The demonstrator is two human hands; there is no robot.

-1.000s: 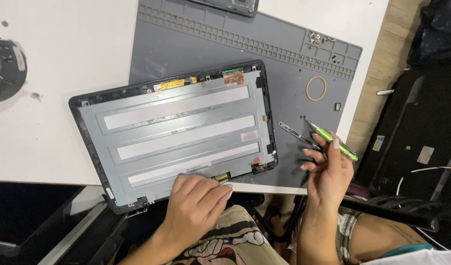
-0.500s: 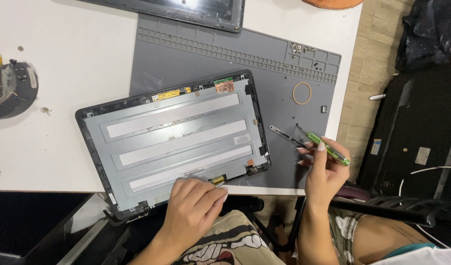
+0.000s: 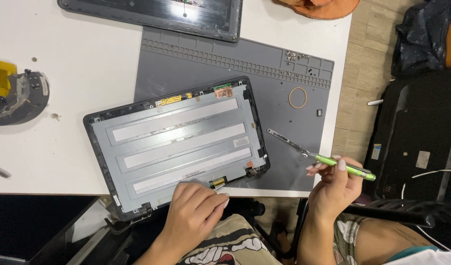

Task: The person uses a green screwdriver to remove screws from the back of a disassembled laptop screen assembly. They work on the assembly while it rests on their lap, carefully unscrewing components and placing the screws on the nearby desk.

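A white bench with a grey work mat carries an opened laptop screen panel at its near edge.

The panel lies flat, silver back up, half on the mat and half on the bare bench, with one corner past the near edge. The left hand rests on the panel's near edge, fingers together and bent, pressing beside a small gold connector. The right hand is off the bench's near right corner, fingers clamped on a green screwdriver; its tip points to a thin metal bracket on the mat, just right of the panel. The mat's far compartments hold small screws. A rubber band lies on the mat.
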